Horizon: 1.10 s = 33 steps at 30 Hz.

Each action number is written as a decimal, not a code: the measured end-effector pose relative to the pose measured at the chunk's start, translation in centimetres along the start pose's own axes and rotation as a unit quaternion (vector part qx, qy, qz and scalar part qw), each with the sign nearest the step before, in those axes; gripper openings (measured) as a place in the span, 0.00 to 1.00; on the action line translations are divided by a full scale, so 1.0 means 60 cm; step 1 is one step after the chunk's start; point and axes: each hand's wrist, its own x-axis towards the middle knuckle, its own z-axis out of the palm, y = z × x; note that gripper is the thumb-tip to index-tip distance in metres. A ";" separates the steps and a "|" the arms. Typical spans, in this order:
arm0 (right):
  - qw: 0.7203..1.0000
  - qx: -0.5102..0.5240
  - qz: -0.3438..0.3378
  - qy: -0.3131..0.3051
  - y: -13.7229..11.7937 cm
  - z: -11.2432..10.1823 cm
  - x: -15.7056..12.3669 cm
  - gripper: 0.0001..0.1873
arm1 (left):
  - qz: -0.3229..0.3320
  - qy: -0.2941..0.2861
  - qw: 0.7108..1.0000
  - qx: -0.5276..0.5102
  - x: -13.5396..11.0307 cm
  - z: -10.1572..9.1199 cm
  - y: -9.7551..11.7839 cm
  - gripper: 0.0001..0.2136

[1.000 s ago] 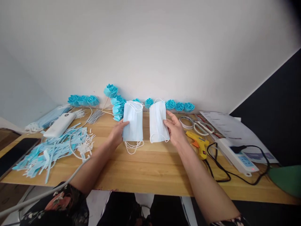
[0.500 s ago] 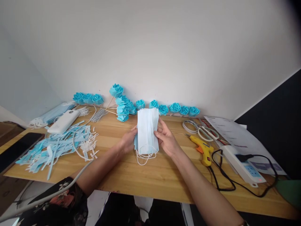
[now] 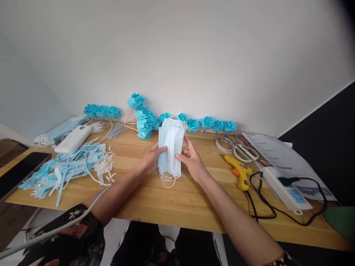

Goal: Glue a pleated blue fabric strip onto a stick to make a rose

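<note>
A stack of light blue face masks [image 3: 170, 147] with white ear loops is held upright over the wooden table [image 3: 177, 199]. My left hand [image 3: 151, 159] grips the stack's left edge, thumb on the front. My right hand [image 3: 191, 160] pinches the right edge, fingers partly behind it. The loops dangle below the stack, just above the tabletop.
Blue paper roses [image 3: 206, 123] line the wall at the back. Blue mask strips and scraps [image 3: 66, 168] lie at the left beside a white power bank [image 3: 73, 139] and a phone [image 3: 16, 173]. At the right are a yellow glue gun [image 3: 239, 171], scissors [image 3: 241, 151], tape rolls and a power strip [image 3: 285, 188].
One second ago each hand held a separate mask, side by side. The hands came together and the masks are now one stack held between both hands.
</note>
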 end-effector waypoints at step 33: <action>0.981 -0.187 -0.047 0.038 -0.052 -0.050 -0.001 0.42 | 0.029 -0.156 0.914 0.372 -0.028 0.006 0.069 0.17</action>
